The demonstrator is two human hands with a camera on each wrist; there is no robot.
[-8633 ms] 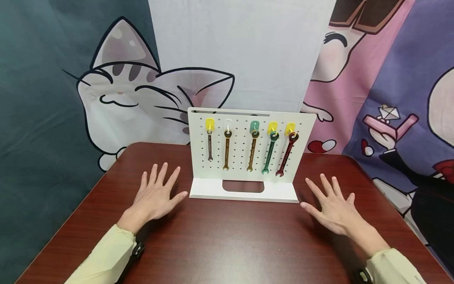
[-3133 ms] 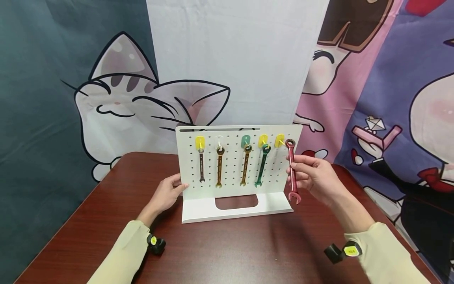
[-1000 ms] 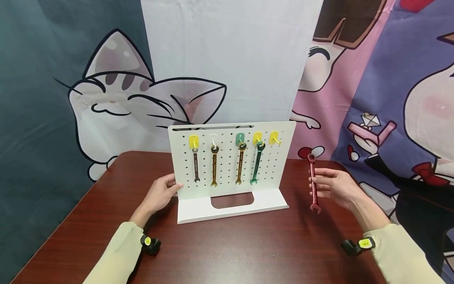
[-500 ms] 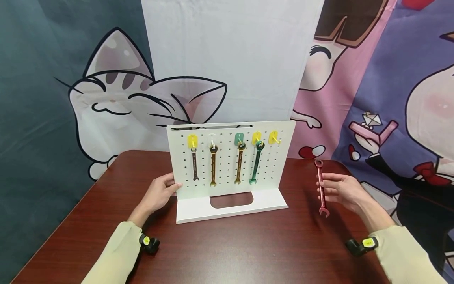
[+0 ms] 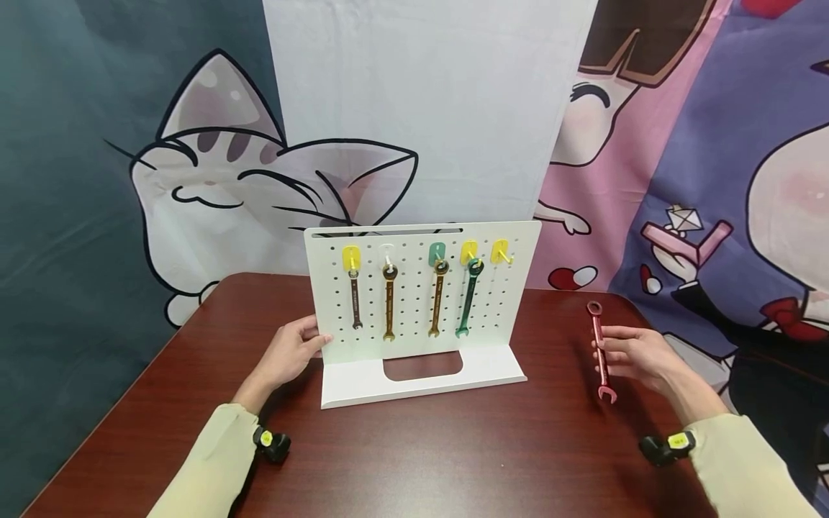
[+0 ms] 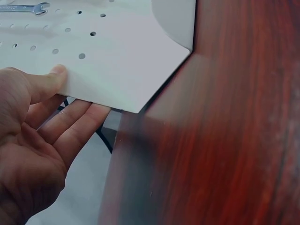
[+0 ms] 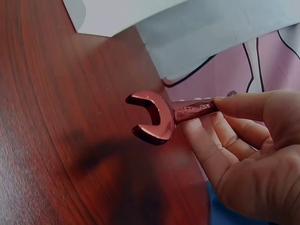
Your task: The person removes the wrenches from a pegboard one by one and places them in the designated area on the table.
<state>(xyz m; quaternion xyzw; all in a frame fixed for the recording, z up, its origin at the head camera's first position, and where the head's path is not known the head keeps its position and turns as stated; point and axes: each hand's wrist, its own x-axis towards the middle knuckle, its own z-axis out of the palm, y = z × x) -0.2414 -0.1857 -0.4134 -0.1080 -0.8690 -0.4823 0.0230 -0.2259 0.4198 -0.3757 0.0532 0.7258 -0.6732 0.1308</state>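
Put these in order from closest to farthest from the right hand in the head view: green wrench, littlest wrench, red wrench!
1. Red wrench: held in the right hand.
2. Green wrench: hanging toward the right of the white board.
3. Littlest wrench: hanging leftmost.

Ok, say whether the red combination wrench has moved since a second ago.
Yes: in the head view, the right hand has carried the red combination wrench farther right of the white pegboard stand, and slightly lower.
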